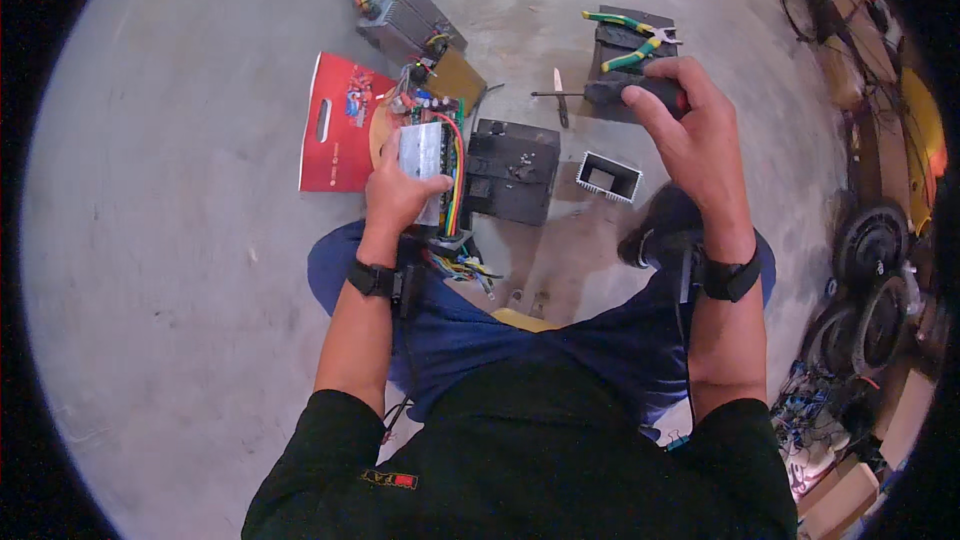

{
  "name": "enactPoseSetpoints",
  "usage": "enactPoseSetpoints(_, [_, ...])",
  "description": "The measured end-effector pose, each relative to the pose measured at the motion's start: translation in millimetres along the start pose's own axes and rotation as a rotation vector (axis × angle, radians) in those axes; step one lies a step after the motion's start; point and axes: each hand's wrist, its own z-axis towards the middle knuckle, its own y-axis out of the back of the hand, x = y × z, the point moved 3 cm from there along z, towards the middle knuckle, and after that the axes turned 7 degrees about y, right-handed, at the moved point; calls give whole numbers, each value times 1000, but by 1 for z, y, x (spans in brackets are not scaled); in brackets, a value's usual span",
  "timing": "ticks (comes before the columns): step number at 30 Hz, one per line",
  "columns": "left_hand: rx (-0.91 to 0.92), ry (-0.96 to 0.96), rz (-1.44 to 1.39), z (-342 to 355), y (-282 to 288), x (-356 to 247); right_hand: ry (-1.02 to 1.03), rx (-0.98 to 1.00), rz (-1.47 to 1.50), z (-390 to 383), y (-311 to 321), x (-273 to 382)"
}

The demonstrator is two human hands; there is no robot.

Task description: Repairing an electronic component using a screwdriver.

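Note:
My left hand grips a circuit board by its pale metal plate; red, yellow and other coloured wires run along its right side. My right hand is closed round the dark red-tipped handle of a screwdriver, whose shaft points left. Beneath the board lie a red bag and a cardboard-coloured piece. A black block sits between my hands. Near the screwdriver are a knife and green-yellow pliers, which lie on another black block.
A finned metal unit with wires lies at the top, beside a brown piece. An open metal housing stands right of centre. My bent knees frame the lower area. Tyres, cardboard and tangled cables crowd the right edge of the concrete floor.

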Motion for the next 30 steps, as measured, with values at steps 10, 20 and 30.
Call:
enactPoseSetpoints(10, [173, -198, -235, -22, -16, -38, 1, -44, -115, 0, -3, 26])
enactPoseSetpoints(20, [416, -235, 32, -64, -142, -150, -6, -147, -135, -24, 37, -5])
enactPoseSetpoints(30, [426, -122, 303, -50, -226, -145, 36, -181, -142, -32, 51, -11])
